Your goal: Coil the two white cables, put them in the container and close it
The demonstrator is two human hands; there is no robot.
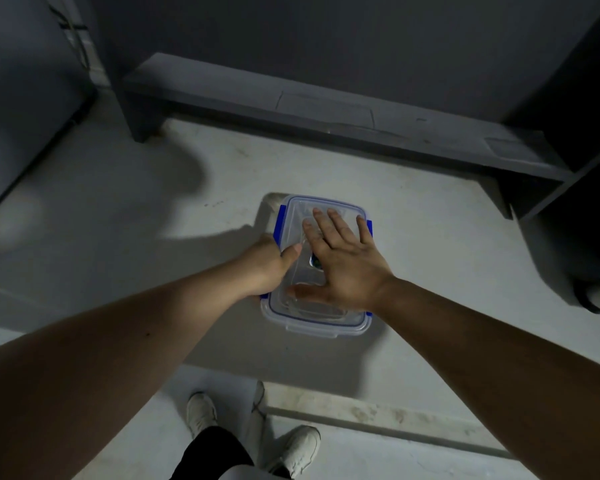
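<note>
A clear plastic container [326, 323] with blue latches stands on the white table [430, 237], its transparent lid [323, 206] lying on top. My right hand [340, 261] rests flat on the lid with the fingers spread. My left hand [271, 268] grips the container's left side at the blue latch, thumb on the lid's edge. Through the lid only faint pale shapes show, so I cannot tell the white cables apart inside.
A grey shelf [326, 119] runs along the back of the table and turns down the right side. The table's front edge [361, 420] lies close to my body. Below it are my white shoes [302, 448] on the floor.
</note>
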